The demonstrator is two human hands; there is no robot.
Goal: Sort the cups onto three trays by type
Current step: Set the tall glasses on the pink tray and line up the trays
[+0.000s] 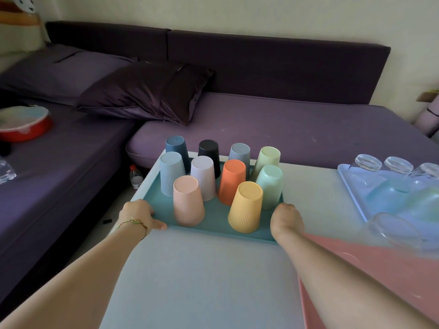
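- Centrally, the teal tray (215, 224) lies flat on the white table (202, 269), toward its far left corner, and carries ten plastic cups (231, 181) of mixed colours, all mouth down and standing close together in rough rows
- Left hand (137, 216) grasps the tray's near left corner, with the thumb laid along the near rim and the fingers wrapped over the left edge (a thin thread bracelet (133, 223) circles the wrist)
- Right hand (286, 220) is curled over the tray's near right corner and grips it; its fingertips are hidden behind the knuckles
- Blue tray (351, 186) sits at the table's right side, well apart from the teal one, and bears inverted clear glass cups (368, 162), partly blurred
- Pink tray (392, 269) lies at the near right, under the right forearm
- Beyond the table are a purple sofa (285, 119) with a dark pillow (147, 91), a red bowl (23, 124) at far left, and a small bottle (135, 176) on the floor beside the table's left edge
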